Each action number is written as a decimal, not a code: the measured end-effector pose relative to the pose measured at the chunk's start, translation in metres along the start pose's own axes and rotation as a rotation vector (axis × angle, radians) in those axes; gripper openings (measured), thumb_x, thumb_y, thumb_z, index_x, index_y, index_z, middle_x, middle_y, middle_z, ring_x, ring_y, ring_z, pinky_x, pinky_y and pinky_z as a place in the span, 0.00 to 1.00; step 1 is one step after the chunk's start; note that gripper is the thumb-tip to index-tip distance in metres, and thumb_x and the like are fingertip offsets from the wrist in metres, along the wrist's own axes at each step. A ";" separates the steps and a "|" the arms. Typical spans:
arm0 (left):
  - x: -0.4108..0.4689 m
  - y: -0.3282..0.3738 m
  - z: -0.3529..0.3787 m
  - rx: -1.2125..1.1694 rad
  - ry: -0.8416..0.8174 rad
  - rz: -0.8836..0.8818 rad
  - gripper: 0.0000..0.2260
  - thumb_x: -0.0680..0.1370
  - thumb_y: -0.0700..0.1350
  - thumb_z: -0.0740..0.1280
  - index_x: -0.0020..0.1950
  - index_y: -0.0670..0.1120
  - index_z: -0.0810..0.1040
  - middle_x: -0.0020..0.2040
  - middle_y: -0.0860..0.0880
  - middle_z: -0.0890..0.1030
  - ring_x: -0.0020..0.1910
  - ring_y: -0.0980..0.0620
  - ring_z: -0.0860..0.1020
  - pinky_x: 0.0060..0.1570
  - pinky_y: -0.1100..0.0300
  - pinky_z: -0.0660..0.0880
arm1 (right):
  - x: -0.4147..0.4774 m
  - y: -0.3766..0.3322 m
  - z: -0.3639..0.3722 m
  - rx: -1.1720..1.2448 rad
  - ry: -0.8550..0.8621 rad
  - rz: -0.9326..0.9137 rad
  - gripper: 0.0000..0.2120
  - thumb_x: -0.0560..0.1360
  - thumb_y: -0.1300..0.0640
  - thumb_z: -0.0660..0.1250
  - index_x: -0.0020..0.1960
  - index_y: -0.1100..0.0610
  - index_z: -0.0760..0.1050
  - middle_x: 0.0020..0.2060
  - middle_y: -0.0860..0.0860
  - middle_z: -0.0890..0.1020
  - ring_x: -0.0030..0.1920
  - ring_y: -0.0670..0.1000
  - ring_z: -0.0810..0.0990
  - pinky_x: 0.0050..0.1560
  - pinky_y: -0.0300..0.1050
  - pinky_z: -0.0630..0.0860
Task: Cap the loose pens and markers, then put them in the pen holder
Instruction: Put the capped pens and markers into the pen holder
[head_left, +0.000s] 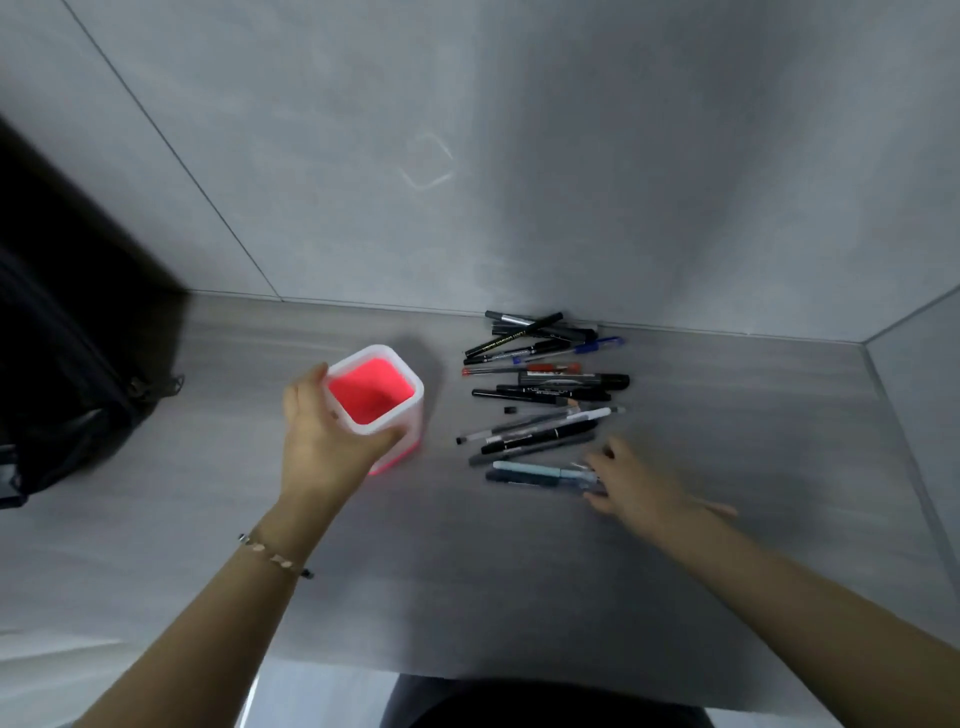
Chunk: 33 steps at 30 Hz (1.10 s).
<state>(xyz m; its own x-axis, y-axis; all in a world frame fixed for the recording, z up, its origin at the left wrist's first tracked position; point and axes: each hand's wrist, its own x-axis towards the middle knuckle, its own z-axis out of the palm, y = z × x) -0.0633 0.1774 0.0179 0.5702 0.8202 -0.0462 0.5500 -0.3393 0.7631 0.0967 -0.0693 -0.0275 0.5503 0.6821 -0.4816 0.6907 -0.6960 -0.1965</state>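
Many pens (550, 387) loose; left hand (322, 441) clasps white, pink-lined pen holder (408, 441); right hand (639, 483) blurred, grip unclear.

You have one pen holder (418, 391) and one black bag (62, 395). Your pens (545, 396) number more than ten, heaped together.

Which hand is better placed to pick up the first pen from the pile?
The right hand: it lies beside the nearest pens, while the left hand grips the pen holder.
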 end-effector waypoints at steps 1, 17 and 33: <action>-0.011 0.005 0.000 -0.029 0.014 0.008 0.42 0.59 0.41 0.79 0.69 0.43 0.61 0.63 0.45 0.66 0.61 0.47 0.69 0.59 0.58 0.68 | -0.002 0.001 0.002 -0.045 -0.005 -0.014 0.16 0.74 0.53 0.62 0.60 0.56 0.68 0.57 0.55 0.70 0.52 0.55 0.75 0.51 0.49 0.74; -0.111 0.064 0.045 -0.092 -0.324 0.380 0.36 0.56 0.55 0.73 0.61 0.54 0.65 0.55 0.61 0.66 0.54 0.68 0.65 0.59 0.80 0.61 | -0.105 -0.002 -0.118 -0.205 -0.020 -0.183 0.11 0.72 0.52 0.61 0.54 0.47 0.67 0.50 0.49 0.77 0.51 0.53 0.76 0.44 0.46 0.71; -0.142 0.068 0.069 -0.171 -0.413 0.305 0.35 0.54 0.50 0.80 0.53 0.63 0.64 0.54 0.65 0.66 0.56 0.70 0.67 0.52 0.81 0.64 | -0.106 -0.029 -0.091 1.726 0.804 -0.224 0.17 0.79 0.58 0.51 0.52 0.38 0.71 0.26 0.45 0.69 0.25 0.44 0.64 0.25 0.34 0.65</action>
<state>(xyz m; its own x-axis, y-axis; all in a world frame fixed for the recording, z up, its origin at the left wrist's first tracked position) -0.0646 0.0063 0.0319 0.8996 0.4356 -0.0295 0.2346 -0.4253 0.8741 0.0608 -0.1009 0.1066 0.9353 0.3533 0.0203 -0.0994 0.3174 -0.9431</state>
